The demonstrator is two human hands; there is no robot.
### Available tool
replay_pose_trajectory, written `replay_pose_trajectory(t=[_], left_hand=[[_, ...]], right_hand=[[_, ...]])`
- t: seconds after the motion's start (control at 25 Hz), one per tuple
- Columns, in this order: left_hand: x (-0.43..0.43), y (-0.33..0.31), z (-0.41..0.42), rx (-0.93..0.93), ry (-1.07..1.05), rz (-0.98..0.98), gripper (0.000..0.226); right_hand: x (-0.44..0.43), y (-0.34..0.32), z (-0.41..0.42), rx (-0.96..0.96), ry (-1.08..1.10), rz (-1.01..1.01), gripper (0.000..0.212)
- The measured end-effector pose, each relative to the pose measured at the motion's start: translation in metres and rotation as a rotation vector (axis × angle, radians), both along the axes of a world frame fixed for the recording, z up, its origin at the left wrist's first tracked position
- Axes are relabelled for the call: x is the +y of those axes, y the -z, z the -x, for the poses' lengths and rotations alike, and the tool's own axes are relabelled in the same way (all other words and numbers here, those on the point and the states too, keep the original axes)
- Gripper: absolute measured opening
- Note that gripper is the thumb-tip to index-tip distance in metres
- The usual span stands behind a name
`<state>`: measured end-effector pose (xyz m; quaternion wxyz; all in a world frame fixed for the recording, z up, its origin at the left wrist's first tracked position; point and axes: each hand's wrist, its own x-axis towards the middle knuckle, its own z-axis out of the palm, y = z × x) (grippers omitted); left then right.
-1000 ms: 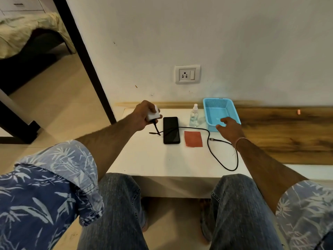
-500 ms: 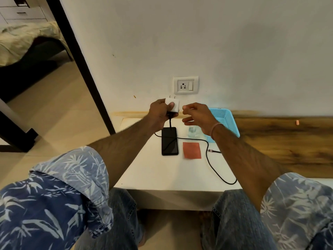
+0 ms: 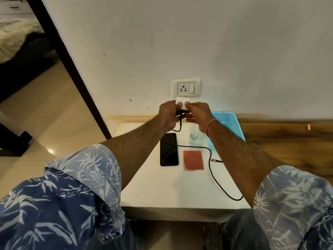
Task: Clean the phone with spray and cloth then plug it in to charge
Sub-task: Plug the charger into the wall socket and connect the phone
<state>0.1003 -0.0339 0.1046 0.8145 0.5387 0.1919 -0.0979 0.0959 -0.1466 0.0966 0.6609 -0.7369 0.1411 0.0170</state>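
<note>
The white charger adapter [image 3: 182,102] is pinched by the left hand [image 3: 168,114] and the right hand [image 3: 199,116] together. The wall socket [image 3: 183,88] is seen just above it, at centre frame.

Left grip [image 3: 167,114] and right grip [image 3: 198,116] curled, close together.

A narrow strip of bare wall lies open between the wall socket [image 3: 186,88] and the charger adapter [image 3: 182,102] just below it, held in the grip of the left hand [image 3: 168,114] and right hand [image 3: 200,116]; the front of the counter [image 3: 162,192] is free save the black cable [image 3: 216,181] looping on its right; further back phone [image 3: 169,149], red cloth [image 3: 193,160], spray bottle [image 3: 193,137] and blue basket [image 3: 227,123] crowd together, the cable crossing the phone and passing between cloth and bottle.
</note>
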Motion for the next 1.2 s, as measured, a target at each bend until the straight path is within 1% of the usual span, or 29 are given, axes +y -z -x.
replay_pose_trajectory(t=[0.2,0.36,0.52,0.68,0.88,1.2], left_hand=[[-0.008,0.014,-0.031,-0.014,0.01,-0.085,0.032],[-0.011,0.027,-0.051,-0.071,0.004,-0.152,0.037],[-0.013,0.033,-0.062,-0.107,-0.002,-0.153,0.039],[-0.014,0.035,-0.069,-0.112,-0.013,-0.167,0.039],[-0.015,0.04,-0.071,-0.118,-0.023,-0.203,0.044],[-0.016,0.035,-0.074,-0.112,-0.052,-0.262,0.04]], right_hand=[[0.0,0.013,-0.038,0.017,0.069,0.036,0.027],[0.0,0.02,-0.064,0.025,0.104,0.054,0.032],[0.0,0.024,-0.082,0.002,0.111,0.061,0.034],[-0.001,0.027,-0.088,0.003,0.144,0.052,0.036],[-0.002,0.027,-0.09,0.006,0.17,0.032,0.038],[-0.001,0.021,-0.094,0.015,0.201,0.0,0.037]])
